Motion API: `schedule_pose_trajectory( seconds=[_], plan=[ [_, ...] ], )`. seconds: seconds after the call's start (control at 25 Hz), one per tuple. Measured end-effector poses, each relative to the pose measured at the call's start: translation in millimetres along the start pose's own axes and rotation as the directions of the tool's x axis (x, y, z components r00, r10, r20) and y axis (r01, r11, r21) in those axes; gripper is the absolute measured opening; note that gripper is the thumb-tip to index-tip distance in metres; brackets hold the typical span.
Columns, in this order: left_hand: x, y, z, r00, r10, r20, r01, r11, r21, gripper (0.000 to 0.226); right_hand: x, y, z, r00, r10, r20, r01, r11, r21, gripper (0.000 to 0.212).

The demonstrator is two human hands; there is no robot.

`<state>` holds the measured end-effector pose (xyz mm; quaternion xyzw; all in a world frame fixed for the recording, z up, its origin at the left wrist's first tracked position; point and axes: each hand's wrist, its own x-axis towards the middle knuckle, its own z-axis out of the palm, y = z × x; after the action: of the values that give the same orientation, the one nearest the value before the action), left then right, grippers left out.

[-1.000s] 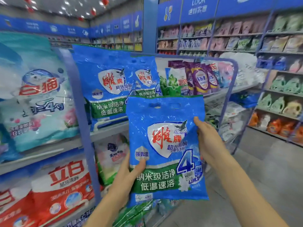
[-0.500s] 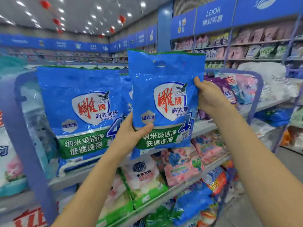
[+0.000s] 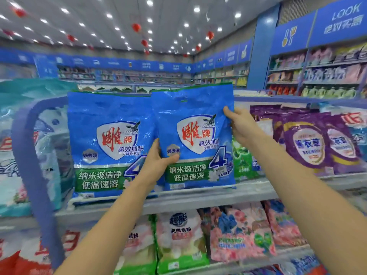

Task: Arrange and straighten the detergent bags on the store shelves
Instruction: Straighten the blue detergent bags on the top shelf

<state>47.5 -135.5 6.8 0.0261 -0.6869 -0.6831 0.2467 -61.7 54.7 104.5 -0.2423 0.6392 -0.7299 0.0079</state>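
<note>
Head view: left hand (image 3: pixel 156 163), right hand (image 3: pixel 240 126) grip one of two bags (image 3: pixel 195 110) (image 3: pixel 107 116).

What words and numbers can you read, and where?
"雕牌": held blue plastic detergent bag
"超效加酶": same bag
"强去渍": same bag
"4": same bag
"纳米级洁净 低温速溶": same bag
Same words: neighbouring blue shelf bag
"LOOK": blue overhead sign
"薰衣草": purple bag
"超能": white-and-green bag
Other print: too blurred.

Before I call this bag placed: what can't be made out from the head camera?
Head view:
- Whether the held blue detergent bag touches the shelf: its bottom edge blurs into the lip.
- Fingers of the right hand: behind that bag.
- Green bag: mostly behind the held bag.
</note>
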Motion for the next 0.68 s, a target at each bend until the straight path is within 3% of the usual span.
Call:
schedule_pose_trajectory(
  seconds=[0.12, 0.24, 0.32, 0.44, 0.48, 0.56, 0.64, 0.68],
  plan=[
    [-6, -3, 15, 0.987, 0.007, -0.161, 0.001, 0.999, 0.046, 0.054, 11, 31, -9, 0.991, 0.130, 0.003, -0.130, 0.987, 0.091, 0.018],
    [-7, -7, 25, 0.961, 0.078, -0.266, -0.034, 0.986, 0.165, 0.049, 17, 44, -14, 0.988, 0.151, 0.032, -0.154, 0.974, 0.165, 0.032],
    [-7, -10, 30, 0.931, 0.113, -0.348, -0.051, 0.982, 0.181, 0.044, 17, 40, -15, 0.998, 0.057, -0.017, -0.055, 0.992, 0.118, 0.032],
    [-13, -9, 42, 0.859, 0.167, -0.484, -0.092, 0.980, 0.175, 0.035, -8, 41, -22, 0.968, -0.214, -0.133, 0.195, 0.970, -0.142, 0.032],
    [-15, -8, 45, 0.842, 0.179, -0.509, -0.097, 0.978, 0.183, 0.035, -24, 48, -24, 0.927, -0.348, -0.142, 0.304, 0.916, -0.262, 0.034],
    [-18, -6, 49, 0.838, 0.178, -0.516, -0.082, 0.975, 0.205, 0.040, -55, 68, -21, 0.808, -0.589, -0.038, 0.492, 0.708, -0.506, 0.037],
    [-26, -10, 53, 0.845, 0.214, -0.490, -0.067, 0.952, 0.300, 0.048, -80, 97, -14, 0.708, -0.684, 0.175, 0.591, 0.439, -0.677, 0.042],
    [-35, -16, 53, 0.832, 0.307, -0.462, -0.095, 0.900, 0.426, 0.053, -88, 111, -11, 0.677, -0.689, 0.259, 0.609, 0.327, -0.723, 0.045]
  ],
)
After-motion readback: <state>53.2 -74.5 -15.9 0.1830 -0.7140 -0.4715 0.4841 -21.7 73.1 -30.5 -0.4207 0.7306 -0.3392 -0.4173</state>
